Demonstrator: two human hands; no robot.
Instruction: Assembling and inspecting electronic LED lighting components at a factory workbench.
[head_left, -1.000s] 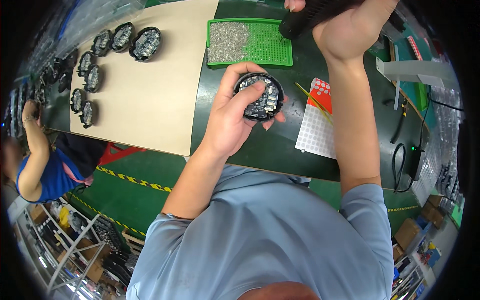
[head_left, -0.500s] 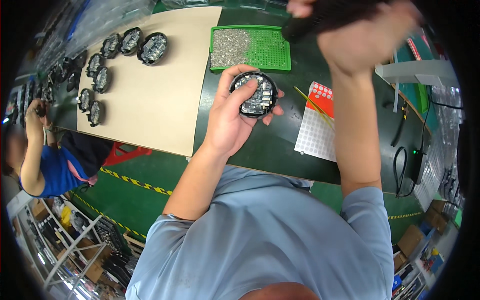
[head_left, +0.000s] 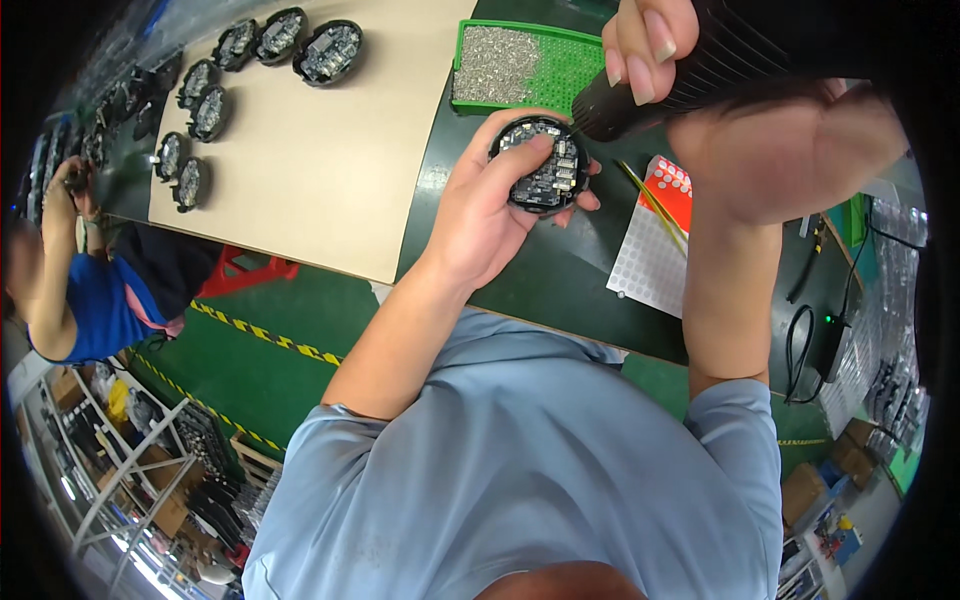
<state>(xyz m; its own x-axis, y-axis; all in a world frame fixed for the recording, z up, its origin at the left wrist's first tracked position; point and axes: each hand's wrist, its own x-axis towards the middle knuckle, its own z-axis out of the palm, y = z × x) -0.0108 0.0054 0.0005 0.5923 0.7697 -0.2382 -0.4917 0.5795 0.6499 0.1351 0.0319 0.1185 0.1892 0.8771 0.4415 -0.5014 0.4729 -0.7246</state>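
Observation:
My left hand (head_left: 490, 205) is closed around a round black housing with a circuit board (head_left: 552, 178) facing up, the thumb lying across the board. My right hand (head_left: 770, 150) grips a black electric screwdriver (head_left: 690, 75), its fingers wrapped over the ribbed body. The driver's nose points left and down, its thin bit by the upper right rim of the housing; whether the bit touches a screw I cannot tell. Just beyond both hands lies a green tray (head_left: 490, 106) with a heap of small silver screws (head_left: 495, 65) on its left side.
Several similar round board assemblies (head_left: 328, 52) stand on a beige sheet (head_left: 330, 170) at the left. Yellow tweezers (head_left: 655, 205) lie across a sticker sheet (head_left: 650, 262) on the dark table (head_left: 540, 270). A black cable (head_left: 795, 345) is at the right; another person (head_left: 85, 290) works at far left.
My right hand has brought the screwdriver down and toward the housing, so its nose is now at the rim. The housing stays in my left hand. The view has shifted slightly.

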